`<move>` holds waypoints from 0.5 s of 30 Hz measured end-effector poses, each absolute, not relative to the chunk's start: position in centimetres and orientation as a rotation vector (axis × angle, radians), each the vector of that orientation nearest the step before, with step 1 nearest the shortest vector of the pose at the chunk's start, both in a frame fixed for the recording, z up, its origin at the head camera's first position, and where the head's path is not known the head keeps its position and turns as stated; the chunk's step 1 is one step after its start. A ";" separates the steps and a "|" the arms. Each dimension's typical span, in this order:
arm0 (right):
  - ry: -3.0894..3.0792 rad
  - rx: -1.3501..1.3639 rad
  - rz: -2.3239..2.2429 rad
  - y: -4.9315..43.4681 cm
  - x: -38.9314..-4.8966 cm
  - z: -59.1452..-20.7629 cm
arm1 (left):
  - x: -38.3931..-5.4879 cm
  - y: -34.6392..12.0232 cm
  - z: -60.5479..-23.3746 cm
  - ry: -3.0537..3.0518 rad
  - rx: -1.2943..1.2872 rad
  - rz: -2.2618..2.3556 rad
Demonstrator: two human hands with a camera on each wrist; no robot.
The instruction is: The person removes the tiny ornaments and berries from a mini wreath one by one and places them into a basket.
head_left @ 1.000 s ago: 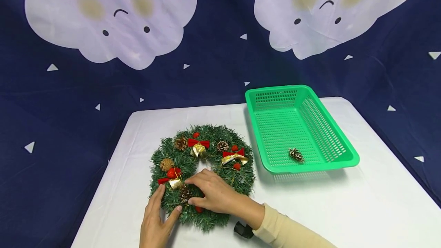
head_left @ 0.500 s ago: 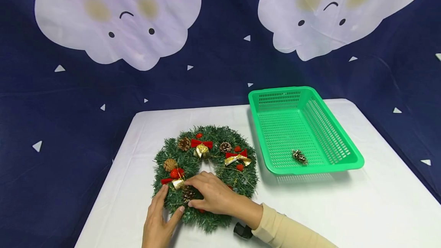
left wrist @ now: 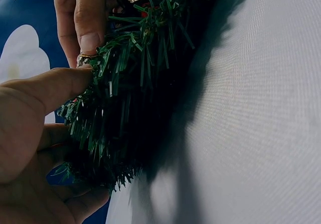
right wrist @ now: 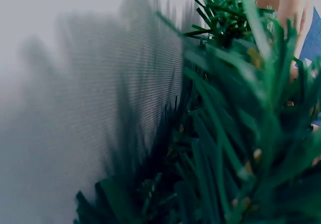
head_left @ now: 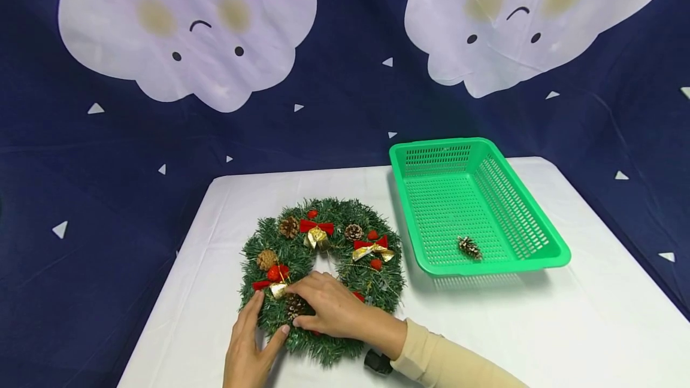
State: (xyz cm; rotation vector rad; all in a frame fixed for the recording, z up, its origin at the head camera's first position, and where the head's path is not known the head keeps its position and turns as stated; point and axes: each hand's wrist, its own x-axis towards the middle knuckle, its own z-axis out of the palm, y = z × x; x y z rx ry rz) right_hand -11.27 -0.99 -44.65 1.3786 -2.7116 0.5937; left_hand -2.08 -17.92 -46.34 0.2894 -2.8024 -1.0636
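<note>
A green tinsel wreath (head_left: 296,256) lies on the white table, decorated with red-and-gold bows, red berries and pine cones. My left hand (head_left: 248,340) grips its lower left edge, thumb on top and fingers spread along the outer side. From the right, my right hand (head_left: 331,307) reaches across the wreath and holds a brown pine cone (head_left: 294,305) between thumb and fingers, beside a gold bow (head_left: 278,290). In the left wrist view, the right fingertips (left wrist: 90,42) meet the left thumb (left wrist: 75,81) at the tinsel. Green strands (right wrist: 235,133) fill much of the right wrist view.
A green plastic basket (head_left: 405,220) stands to the right of the wreath, with one loose pine cone (head_left: 469,248) in it. A small black object (head_left: 378,362) shows under the right wrist. Behind the table (head_left: 248,190) hangs a dark blue cloth (head_left: 345,106) with clouds.
The head view has shifted slightly. My right fingers have moved a little left over the pine cone toward the gold bow; the left hand stays at the wreath's edge.
</note>
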 end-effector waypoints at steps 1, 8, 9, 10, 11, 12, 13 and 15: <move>-2.715 1.377 0.594 -1.0 -11.3 -44.7 | -2.1 -17.9 -46.3 -2.804 0.291 -1.061; -2.736 1.387 0.578 -1.2 -11.3 -44.8 | -2.1 -17.9 -46.5 -2.784 0.275 -1.059; -2.737 1.385 0.576 -1.3 -11.3 -44.8 | -2.0 -17.9 -46.6 -2.779 0.270 -1.055; -2.735 1.384 0.576 -1.3 -11.3 -44.8 | -2.0 -17.9 -46.6 -2.773 0.267 -1.051; -2.733 1.382 0.579 -1.3 -11.4 -44.9 | -2.0 -17.9 -46.6 -2.773 0.267 -1.050; -2.731 1.379 0.581 -1.3 -11.4 -44.9 | -2.0 -17.9 -46.6 -2.774 0.268 -1.049; -2.729 1.374 0.587 -1.3 -11.4 -44.9 | -2.0 -17.9 -46.6 -2.777 0.272 -1.050; -2.721 1.367 0.600 -1.2 -11.4 -44.9 | -2.1 -17.9 -46.5 -2.792 0.287 -1.053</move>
